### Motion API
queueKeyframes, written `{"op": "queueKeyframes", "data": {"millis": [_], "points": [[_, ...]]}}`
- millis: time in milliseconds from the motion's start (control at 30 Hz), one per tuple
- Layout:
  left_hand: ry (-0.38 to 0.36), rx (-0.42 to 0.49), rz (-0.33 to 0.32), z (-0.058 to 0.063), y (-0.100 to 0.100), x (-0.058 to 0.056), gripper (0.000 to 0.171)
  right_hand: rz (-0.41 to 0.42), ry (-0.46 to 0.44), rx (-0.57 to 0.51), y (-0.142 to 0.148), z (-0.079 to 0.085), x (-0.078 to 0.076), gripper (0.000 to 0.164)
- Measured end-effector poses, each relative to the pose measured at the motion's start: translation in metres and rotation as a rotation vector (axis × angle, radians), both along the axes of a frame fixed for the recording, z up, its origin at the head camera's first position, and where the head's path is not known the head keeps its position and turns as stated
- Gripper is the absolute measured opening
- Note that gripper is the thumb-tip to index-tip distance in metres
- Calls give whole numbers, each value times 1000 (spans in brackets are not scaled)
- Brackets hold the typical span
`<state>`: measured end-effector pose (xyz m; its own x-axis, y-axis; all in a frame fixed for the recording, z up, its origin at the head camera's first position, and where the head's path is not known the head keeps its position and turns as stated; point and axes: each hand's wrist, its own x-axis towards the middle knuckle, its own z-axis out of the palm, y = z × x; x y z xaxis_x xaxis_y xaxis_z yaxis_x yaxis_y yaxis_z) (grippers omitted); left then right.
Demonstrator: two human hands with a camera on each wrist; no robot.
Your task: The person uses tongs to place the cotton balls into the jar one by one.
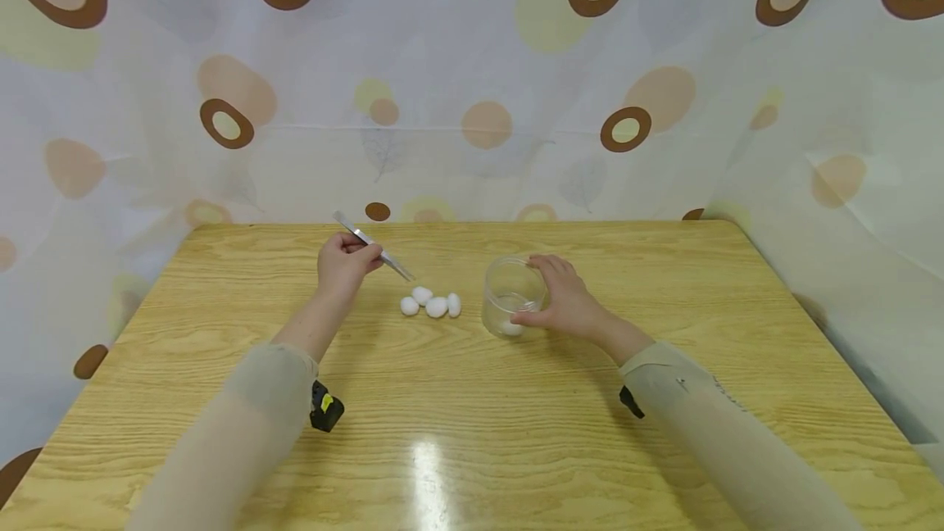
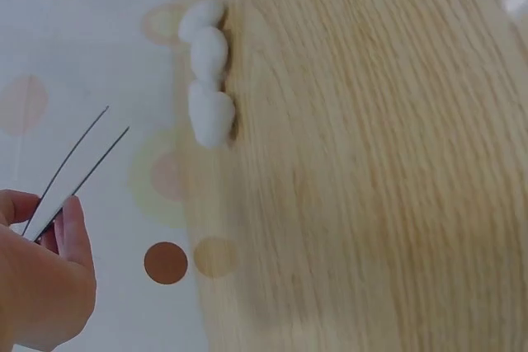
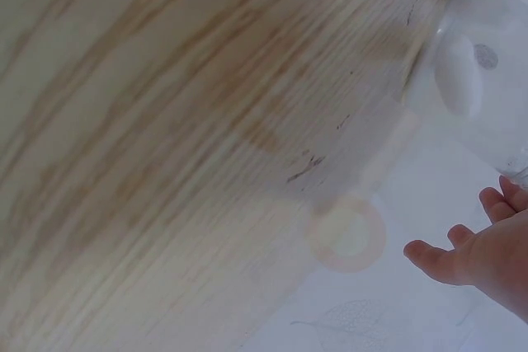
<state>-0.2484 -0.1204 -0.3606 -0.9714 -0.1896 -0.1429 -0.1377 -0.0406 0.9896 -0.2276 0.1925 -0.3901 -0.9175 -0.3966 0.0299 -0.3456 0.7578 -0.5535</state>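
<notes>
Four white cotton balls (image 1: 437,306) are being left in a loose cluster on the wood-grain tabletop (image 1: 516,408), just to the left of a clear, round, open-topped jar (image 1: 490,306). Inside the jar, a single cotton ball (image 3: 458,76) is being contained; it is being seen through the wall, resting low near the base. The jar is being kept upright. Its right side is being approached closely by the right hand (image 1: 564,301), whose thumb and fingers are being spread apart about the rim; whether they are being clamped on it cannot be told. By the left hand (image 1: 342,263), metal tweezers (image 1: 359,233) are being gripped, the fingers being pinched together on the arms. The two tips are being held apart, with nothing being gripped between them, and are being pointed down toward the cluster.
</notes>
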Motion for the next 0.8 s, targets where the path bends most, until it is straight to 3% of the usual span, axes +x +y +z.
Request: {"op": "queueKeyframes", "data": {"millis": [333,800], "points": [[-16,-193,-3,-18,-12,3,24,-5,11,10,1,-2,0,86],[-31,-233,-22,-28,-3,6,29,-1,36,15,0,-1,0,86]]}}
